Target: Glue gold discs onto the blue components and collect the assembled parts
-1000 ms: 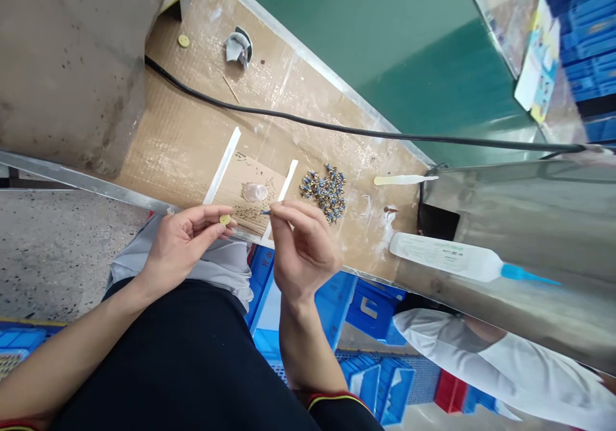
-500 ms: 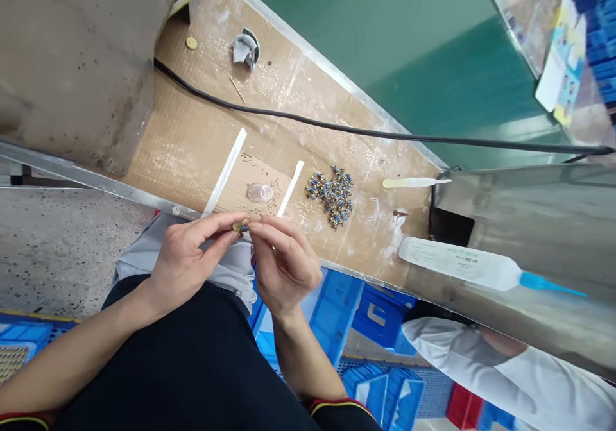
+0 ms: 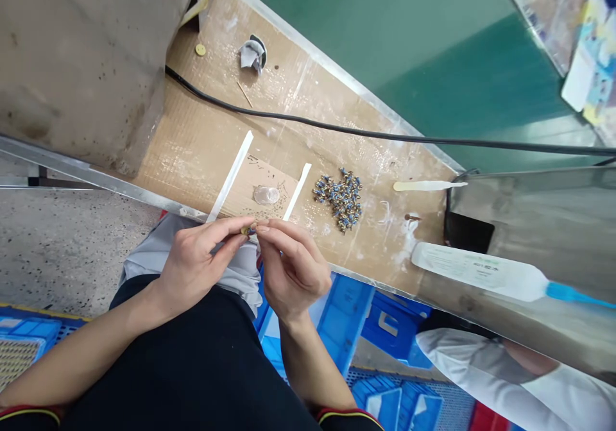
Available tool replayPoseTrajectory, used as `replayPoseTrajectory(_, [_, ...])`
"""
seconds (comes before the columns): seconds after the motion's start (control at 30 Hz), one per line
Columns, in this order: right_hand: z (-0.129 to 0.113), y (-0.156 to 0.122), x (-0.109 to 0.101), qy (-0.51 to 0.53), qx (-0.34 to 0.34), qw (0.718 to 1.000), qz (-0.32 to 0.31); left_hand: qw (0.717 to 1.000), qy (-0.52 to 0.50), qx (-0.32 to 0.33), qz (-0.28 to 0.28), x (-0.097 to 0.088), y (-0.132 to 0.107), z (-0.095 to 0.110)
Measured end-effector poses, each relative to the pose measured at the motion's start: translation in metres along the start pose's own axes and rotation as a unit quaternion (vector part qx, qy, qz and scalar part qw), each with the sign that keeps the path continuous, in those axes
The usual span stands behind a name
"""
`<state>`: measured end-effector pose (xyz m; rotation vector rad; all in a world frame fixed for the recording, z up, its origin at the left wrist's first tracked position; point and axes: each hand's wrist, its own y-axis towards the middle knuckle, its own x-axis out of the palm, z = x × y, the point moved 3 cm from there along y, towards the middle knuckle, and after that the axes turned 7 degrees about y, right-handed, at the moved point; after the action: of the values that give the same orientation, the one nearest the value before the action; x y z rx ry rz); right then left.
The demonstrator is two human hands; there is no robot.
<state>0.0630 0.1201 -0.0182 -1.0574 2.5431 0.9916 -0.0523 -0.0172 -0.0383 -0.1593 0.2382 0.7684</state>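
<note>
My left hand [image 3: 199, 261] pinches a small yellow disc [image 3: 245, 231] between thumb and forefinger, over the near edge of the cardboard-covered bench [image 3: 192, 142]. My right hand [image 3: 291, 264] meets it fingertip to fingertip, pinching a tiny blue part [image 3: 252, 231] against the disc. Just beyond the fingers lies a cardboard piece [image 3: 250, 181] between two white strips, with a clear blob [image 3: 266, 194] on it. A heap of small blue and brass parts [image 3: 341, 197] lies to the right.
A black cable [image 3: 337, 129] crosses the bench. A white bottle with a blue nozzle [image 3: 486, 270] lies on a steel housing at right, a flat stick [image 3: 423, 186] beside it. Blue crates [image 3: 385, 328] stand below. Another person's white sleeve [image 3: 505, 373] shows at lower right.
My right hand moved left with the blue part and closed onto the disc in my left hand. The view shifted slightly, so the bench sits further right.
</note>
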Motion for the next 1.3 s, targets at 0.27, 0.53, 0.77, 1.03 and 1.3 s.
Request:
replayPoseTrajectory(0.27, [0.002,-0.002,-0.002,-0.011,0.012,1.000,0.009,1.000,0.005,0.009,0.003,0.000,0.000,0.000])
replayPoseTrajectory(0.53, [0.003,-0.003,-0.003,-0.013,0.002,1.000,0.005,1.000,0.008,0.009,0.005,0.002,-0.001,0.002])
replayPoseTrajectory(0.77, [0.000,-0.003,-0.003,-0.017,-0.013,1.000,0.003,0.998,0.035,0.045,0.015,0.002,-0.001,0.004])
replayPoseTrajectory(1.03, [-0.005,-0.005,-0.002,-0.043,-0.055,0.998,-0.001,0.978,0.138,0.150,0.049,-0.001,-0.004,0.016])
replayPoseTrajectory(1.3, [-0.007,-0.013,0.000,-0.066,-0.075,0.995,0.002,0.966,0.190,0.167,0.053,-0.001,-0.007,0.022])
